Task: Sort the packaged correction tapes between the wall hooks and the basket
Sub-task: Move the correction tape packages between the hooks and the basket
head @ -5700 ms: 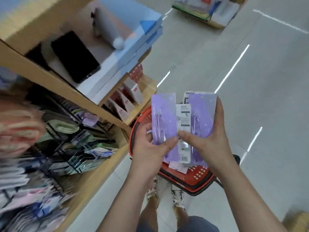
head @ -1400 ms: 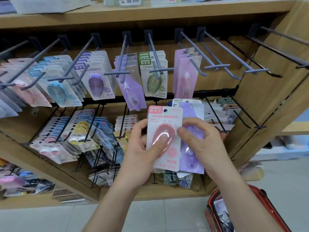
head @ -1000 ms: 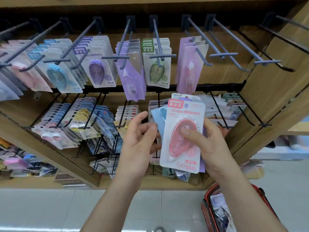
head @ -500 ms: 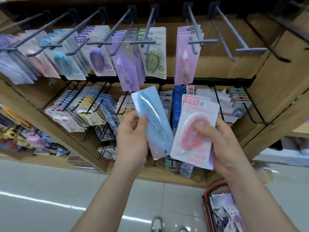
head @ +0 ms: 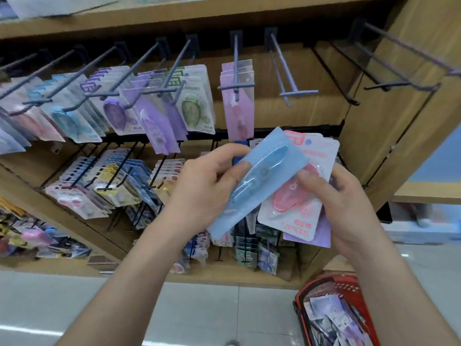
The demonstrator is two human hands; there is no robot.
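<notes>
My left hand (head: 207,186) grips a blue correction tape pack (head: 259,181), tilted so that its top leans right over the other packs. My right hand (head: 341,203) holds a small stack: a pink Campus tape pack (head: 299,206) in front and a purple pack (head: 321,233) behind it. Both hands are in front of the wall hooks. One hook (head: 287,78) right of the pink hanging packs (head: 238,101) carries nothing. The red basket (head: 324,285) stands on the floor at the lower right with several packs inside.
Rows of hooks (head: 147,71) hold blue, purple and green tape packs on the upper rail, with smaller packs (head: 99,186) on the lower rail. More bare hooks (head: 399,61) stick out at the upper right. A wooden side panel (head: 399,136) closes the rack on the right.
My left hand has tilted the blue pack to the right until it overlaps the pink pack in my right hand. The view has shifted, showing more of the rack's right side.
</notes>
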